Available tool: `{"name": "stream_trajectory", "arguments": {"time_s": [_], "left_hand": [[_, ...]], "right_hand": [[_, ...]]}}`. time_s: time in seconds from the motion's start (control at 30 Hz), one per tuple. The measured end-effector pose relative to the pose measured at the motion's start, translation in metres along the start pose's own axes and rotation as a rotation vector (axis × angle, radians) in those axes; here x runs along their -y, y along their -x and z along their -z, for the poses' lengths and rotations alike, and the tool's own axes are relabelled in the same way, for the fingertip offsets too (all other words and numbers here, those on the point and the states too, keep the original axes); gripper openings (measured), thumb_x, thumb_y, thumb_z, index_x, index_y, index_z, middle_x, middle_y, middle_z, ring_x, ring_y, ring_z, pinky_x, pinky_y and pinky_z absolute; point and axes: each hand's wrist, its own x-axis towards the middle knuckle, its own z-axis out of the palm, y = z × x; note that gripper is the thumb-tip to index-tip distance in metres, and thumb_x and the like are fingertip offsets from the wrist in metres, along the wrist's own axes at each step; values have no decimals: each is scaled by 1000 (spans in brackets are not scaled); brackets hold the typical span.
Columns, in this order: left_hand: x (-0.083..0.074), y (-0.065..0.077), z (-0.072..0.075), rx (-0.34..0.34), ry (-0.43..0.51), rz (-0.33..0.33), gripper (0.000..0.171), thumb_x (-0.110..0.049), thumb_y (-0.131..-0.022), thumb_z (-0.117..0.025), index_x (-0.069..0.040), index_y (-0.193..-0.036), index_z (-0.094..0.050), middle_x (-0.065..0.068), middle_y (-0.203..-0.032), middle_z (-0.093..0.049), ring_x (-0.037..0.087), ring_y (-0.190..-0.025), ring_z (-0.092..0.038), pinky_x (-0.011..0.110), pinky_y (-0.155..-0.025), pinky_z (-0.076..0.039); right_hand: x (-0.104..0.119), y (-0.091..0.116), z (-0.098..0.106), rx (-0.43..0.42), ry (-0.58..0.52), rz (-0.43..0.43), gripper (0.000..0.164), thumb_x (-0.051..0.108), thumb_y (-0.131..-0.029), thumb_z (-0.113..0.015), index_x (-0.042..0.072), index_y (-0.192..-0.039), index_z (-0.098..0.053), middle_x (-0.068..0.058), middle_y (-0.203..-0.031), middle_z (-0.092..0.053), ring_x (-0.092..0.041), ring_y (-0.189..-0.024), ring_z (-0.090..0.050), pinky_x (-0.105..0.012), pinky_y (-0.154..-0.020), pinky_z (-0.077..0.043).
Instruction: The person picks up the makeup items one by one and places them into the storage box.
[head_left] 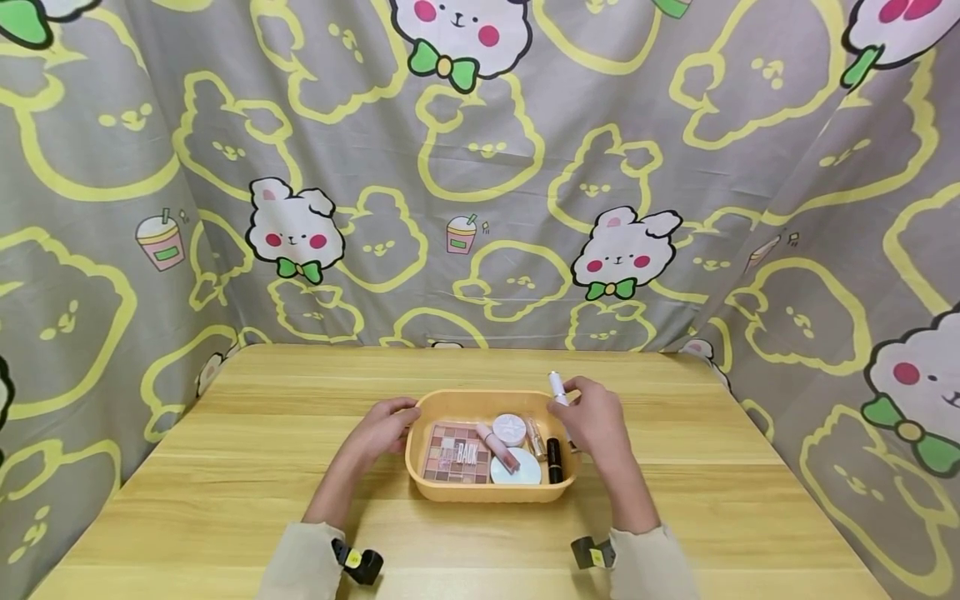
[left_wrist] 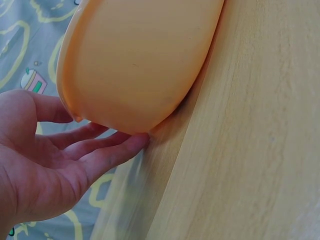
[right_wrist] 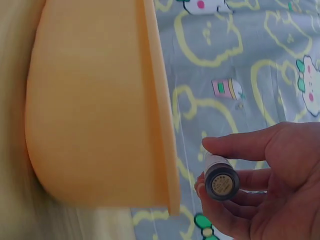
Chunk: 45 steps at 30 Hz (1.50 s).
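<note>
A yellow-orange plastic basket (head_left: 487,494) stands on the wooden table. My left hand (head_left: 384,429) holds its left end, fingers at the rim and against the outer wall (left_wrist: 135,65). Beyond the basket's right end, my right hand (head_left: 596,417) pinches a slim white cosmetic tube (head_left: 558,387) between thumb and fingers. Its dark round end with a label (right_wrist: 222,185) faces the right wrist camera. Inside the basket lie an eyeshadow palette (head_left: 450,457), a pink lip gloss tube (head_left: 497,447), two round white compacts (head_left: 510,429), a clear slim tube (head_left: 536,439) and a black tube (head_left: 554,461).
The wooden table (head_left: 247,467) spreads around the basket on all sides. A grey curtain (head_left: 517,217) with yellow outlines and white rabbits hangs behind it and along both sides. Each wrist carries a small black camera (head_left: 362,564) near the sleeve.
</note>
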Motion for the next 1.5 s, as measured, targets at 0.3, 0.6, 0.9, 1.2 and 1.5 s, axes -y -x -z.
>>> {"name": "stream_trajectory", "arguments": {"time_s": [0.3, 0.6, 0.9, 1.2, 1.5], "left_hand": [[-1, -2, 0, 6, 9, 2, 40, -20, -105, -50, 3, -138, -54, 22, -120, -66, 21, -98, -67, 32, -77, -59], [1, 0, 0, -4, -5, 2, 40, -20, -105, -50, 2, -138, -55, 23, -124, -65, 24, -102, -68, 37, -81, -60], [-1, 1, 0, 3, -9, -1, 40, -20, -105, -50, 4, -136, -55, 22, -120, -66, 21, -96, -67, 32, -75, -58], [-1, 1, -1, 1, 4, -2, 40, -19, -105, -50, 4, -137, -55, 23, -121, -66, 22, -98, -68, 35, -77, -60], [-2, 1, -1, -1, -4, 1, 41, -19, -105, -50, 4, -138, -53, 24, -125, -64, 25, -103, -68, 37, -80, -60]], "right_hand": [[21, 6, -29, 8, 30, 76, 31, 17, -87, -77, 3, -114, -69, -8, -78, -69, -16, -58, -57, -27, -48, -45], [30, 13, -55, 11, 100, 172, 30, 16, -85, -80, 5, -112, -73, -4, -77, -69, -14, -60, -55, -26, -51, -43], [36, 21, -76, 25, 97, 217, 23, 19, -85, -82, 5, -101, -74, -6, -77, -67, -16, -64, -57, -27, -53, -47], [39, 25, -87, 16, 169, 275, 19, 14, -79, -86, 7, -89, -72, -6, -73, -65, -18, -62, -54, -29, -52, -44], [42, 29, -91, 2, 219, 270, 23, 20, -80, -87, 7, -84, -69, -6, -70, -64, -18, -58, -52, -29, -49, -41]]}}
